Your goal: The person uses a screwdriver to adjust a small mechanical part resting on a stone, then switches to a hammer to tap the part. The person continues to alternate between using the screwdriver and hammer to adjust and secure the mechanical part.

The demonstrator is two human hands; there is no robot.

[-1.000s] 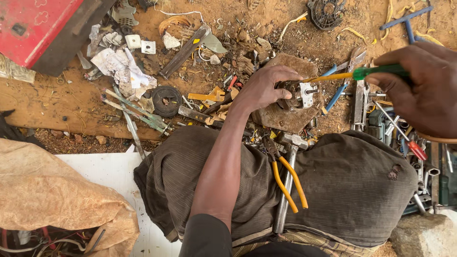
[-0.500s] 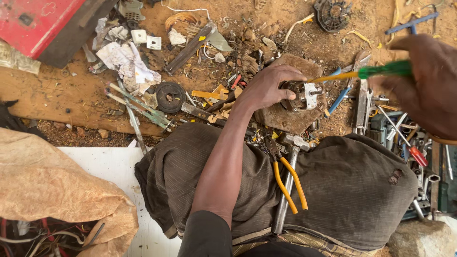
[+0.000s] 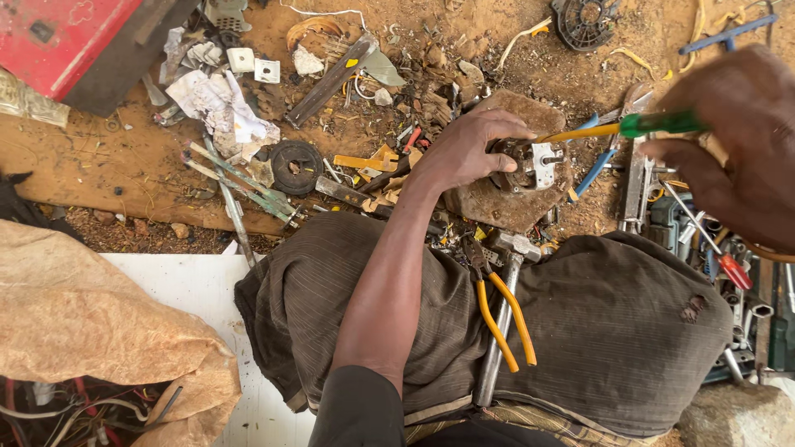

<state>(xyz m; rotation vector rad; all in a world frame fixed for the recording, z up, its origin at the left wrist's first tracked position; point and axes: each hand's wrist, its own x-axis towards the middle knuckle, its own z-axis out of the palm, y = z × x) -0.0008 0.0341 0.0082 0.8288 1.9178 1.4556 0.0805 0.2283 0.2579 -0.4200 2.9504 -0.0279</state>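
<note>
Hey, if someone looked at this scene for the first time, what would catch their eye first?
Probably the two hands at upper centre: the left hand steadies a small metal motor part on a flat stone block, while the right hand aims a green-handled screwdriver at it. Next, the yellow-handled pliers lying between the knees, and the red metal box at top left.

Left arm bare from the hand (image 3: pixel 464 149) to above the elbow; a dark grey-black sleeve (image 3: pixel 360 406) begins at the upper arm. Right hand (image 3: pixel 737 141) bare, wrist cut off by the frame edge. Both legs covered by dark brown trousers (image 3: pixel 613 331) with fine ribbed stripes, creased, dusty. Small torn hole on the right thigh (image 3: pixel 691 309). Lighter striped cloth (image 3: pixel 530 418) shows at the waist.
</note>
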